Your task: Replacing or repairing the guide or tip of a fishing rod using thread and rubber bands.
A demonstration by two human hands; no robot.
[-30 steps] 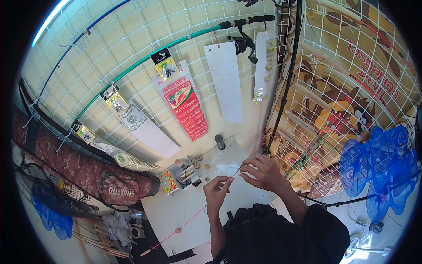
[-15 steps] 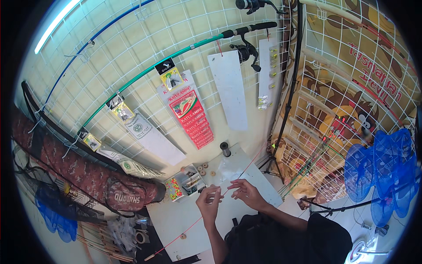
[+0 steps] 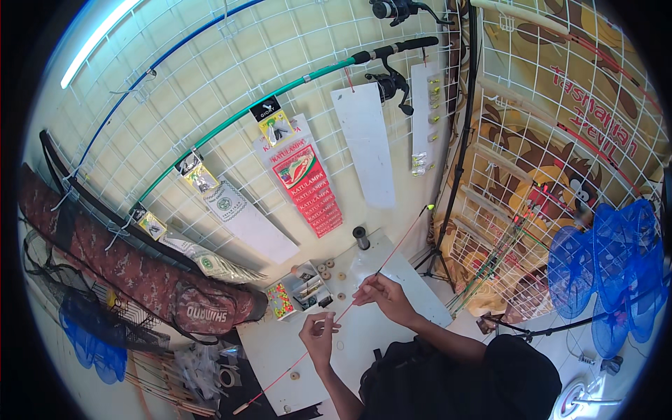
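Observation:
A thin red fishing rod (image 3: 402,241) slants across the table, from a pale handle (image 3: 241,407) at the lower left to a yellow-green piece (image 3: 430,207) at its upper right end. My right hand (image 3: 386,297) is closed, its fingertips pinching the rod near a dark stretch. Lower down the rod, my left hand (image 3: 320,339) is curled with thumb and fingertips at the shaft. Any thin line between the hands is too fine to make out.
On the white table (image 3: 392,343) stand a compartment box (image 3: 308,290) with colourful small floats, a dark spool (image 3: 360,238) and several round wooden discs (image 3: 323,267). A wire grid with rods and packets rises behind. Blue nets (image 3: 609,266) hang right; a camouflage rod bag (image 3: 140,266) leans left.
My left hand has moved down and left along the rod, widening the gap between the hands. My right hand has shifted slightly and its fingers have closed on the rod.

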